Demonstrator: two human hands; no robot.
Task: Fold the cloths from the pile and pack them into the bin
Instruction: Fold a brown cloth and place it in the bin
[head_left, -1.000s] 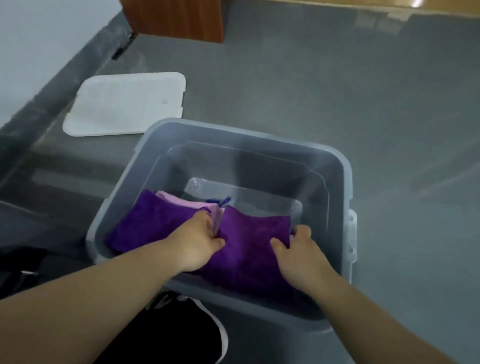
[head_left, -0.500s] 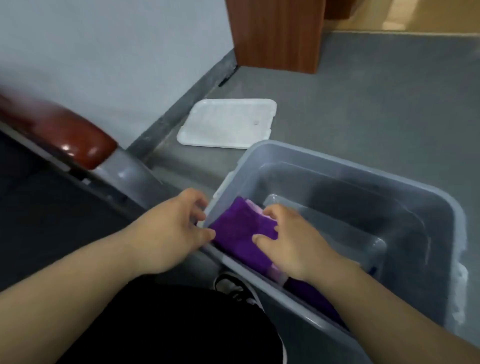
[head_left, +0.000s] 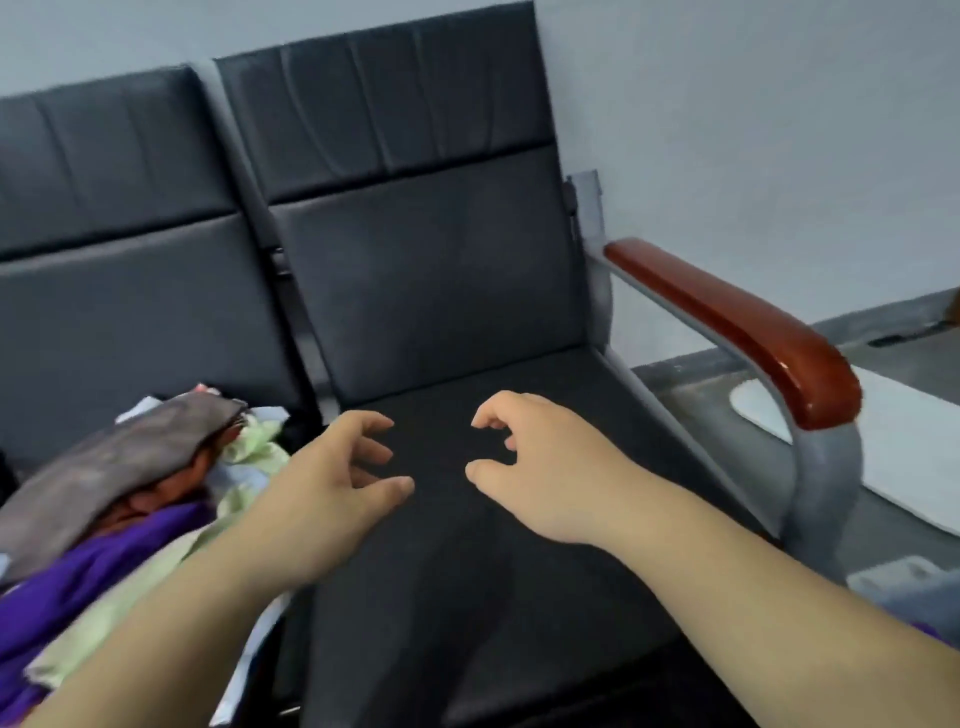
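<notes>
Plainly, the left hand (head_left: 332, 488) and the right hand (head_left: 545, 467) hover over the black seat (head_left: 493, 597) holding nothing, fingers loosely curled, thumbs apart from the fingertips. The pile of cloths (head_left: 130, 493) lies on the neighbouring seat at nine o'clock from the left fingers, near but untouched by them. A corner of the bin (head_left: 914, 582) shows at four o'clock from the right hand, well apart.
</notes>
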